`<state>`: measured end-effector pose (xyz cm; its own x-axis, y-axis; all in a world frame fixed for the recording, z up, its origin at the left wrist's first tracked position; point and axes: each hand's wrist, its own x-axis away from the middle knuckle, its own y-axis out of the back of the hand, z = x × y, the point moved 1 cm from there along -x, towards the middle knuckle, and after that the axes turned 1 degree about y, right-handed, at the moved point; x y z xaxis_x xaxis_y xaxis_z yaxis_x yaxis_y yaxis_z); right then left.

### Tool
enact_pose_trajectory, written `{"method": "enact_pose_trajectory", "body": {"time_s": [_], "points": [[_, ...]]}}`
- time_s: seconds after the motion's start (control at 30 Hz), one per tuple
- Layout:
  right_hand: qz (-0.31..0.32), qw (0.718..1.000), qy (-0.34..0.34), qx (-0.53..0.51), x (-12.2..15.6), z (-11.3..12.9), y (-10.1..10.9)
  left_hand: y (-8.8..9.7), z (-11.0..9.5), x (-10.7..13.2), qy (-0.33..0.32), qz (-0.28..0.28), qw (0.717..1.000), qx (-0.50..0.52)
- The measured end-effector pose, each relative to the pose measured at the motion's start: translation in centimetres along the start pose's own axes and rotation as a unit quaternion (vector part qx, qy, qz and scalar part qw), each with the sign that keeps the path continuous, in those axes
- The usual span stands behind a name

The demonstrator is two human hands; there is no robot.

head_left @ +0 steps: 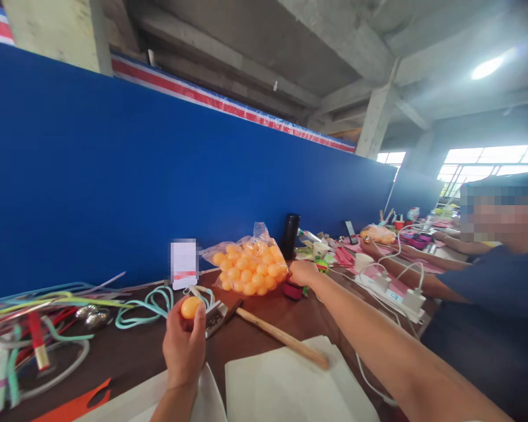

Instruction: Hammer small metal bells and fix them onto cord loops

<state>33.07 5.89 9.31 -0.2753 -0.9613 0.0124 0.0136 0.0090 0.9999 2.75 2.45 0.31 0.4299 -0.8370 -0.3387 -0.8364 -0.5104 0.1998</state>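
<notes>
My left hand [183, 343] is raised over the brown table [264, 316] and its fingers pinch a small orange ball [190, 307]. My right hand [303, 273] reaches forward to the right side of a clear plastic bag of orange balls [250, 265]. Its fingers are curled over a small dark red object [293, 290] beside the bag, and I cannot make out whether it grips it. A hammer with a wooden handle [281, 337] lies between my two arms, its metal head close to the ball.
Coloured cords and tubes [39, 322] lie at the left. White sheets [286, 381] cover the near table edge. A black bottle [290, 235] stands behind the bag. A person in a blue shirt [488, 305] sits at right, near a power strip with white chargers [396, 287]. A blue wall [158, 176] backs the table.
</notes>
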Motion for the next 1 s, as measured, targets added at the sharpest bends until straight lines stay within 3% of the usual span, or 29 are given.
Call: {"method": "enact_pose_trajectory", "body": {"time_s": [0.1, 0.2, 0.3, 0.5, 0.73, 1.0], "points": [[-0.048, 0.999, 0.023, -0.007, 1.7, 1.9, 0.5, 0.2, 0.4, -0.5, 0.017, -0.050, 0.999, 0.005], [-0.080, 0.992, 0.095, -0.033, 4.2, 5.5, -0.4, 0.1, 0.7, -0.8, 0.023, -0.059, 0.998, 0.028], [-0.075, 0.980, 0.174, -0.056, 6.0, 9.6, -2.0, 0.1, 0.7, -0.6, 0.017, -0.057, 0.998, 0.036], [-0.040, 0.968, 0.241, -0.058, 6.6, 15.2, -3.9, 0.5, 0.1, -0.2, 0.019, -0.048, 0.998, 0.020], [0.013, 0.968, 0.249, -0.015, 6.2, 18.1, -5.2, 0.4, 0.0, -0.3, 0.021, -0.030, 0.999, 0.025], [0.060, 0.967, 0.248, -0.005, 5.6, 19.7, -4.9, 0.2, 0.3, -0.3, 0.017, -0.028, 0.999, 0.040]]}}
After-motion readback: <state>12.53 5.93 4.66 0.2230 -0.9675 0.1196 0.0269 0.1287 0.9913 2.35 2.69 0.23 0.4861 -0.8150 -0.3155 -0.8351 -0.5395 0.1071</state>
